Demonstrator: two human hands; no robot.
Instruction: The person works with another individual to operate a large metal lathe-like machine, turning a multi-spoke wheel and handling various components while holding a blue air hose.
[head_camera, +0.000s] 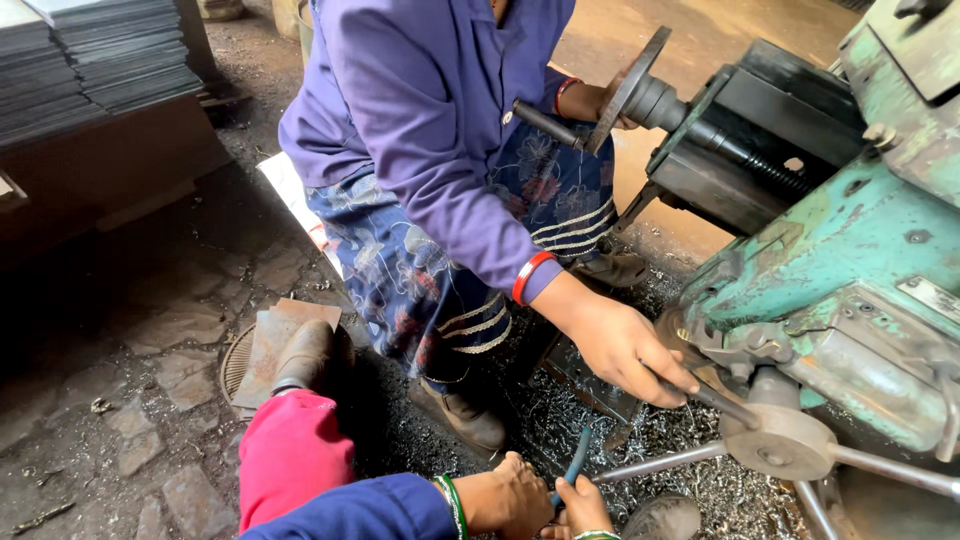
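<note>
My two hands are close together at the bottom edge. My right hand (583, 505) grips a thin blue-handled tool (576, 462) that points up toward the machine. My left hand (512, 492), with green bangles at the wrist, is curled into a fist against it; I cannot see whether it holds anything. Both hover over metal shavings (690, 470) on the floor. Opposite me a person in a purple coat crouches, one hand (622, 347) on a dark lever of the green machine (850, 250), the other at a round handwheel (625, 90).
Steel spokes and a hub (778, 440) stick out from the machine just right of my hands. My pink-clad knee (290, 455) is at lower left. Stacked dark sheets (90, 55) lie on a bench at upper left. The stone floor is rough.
</note>
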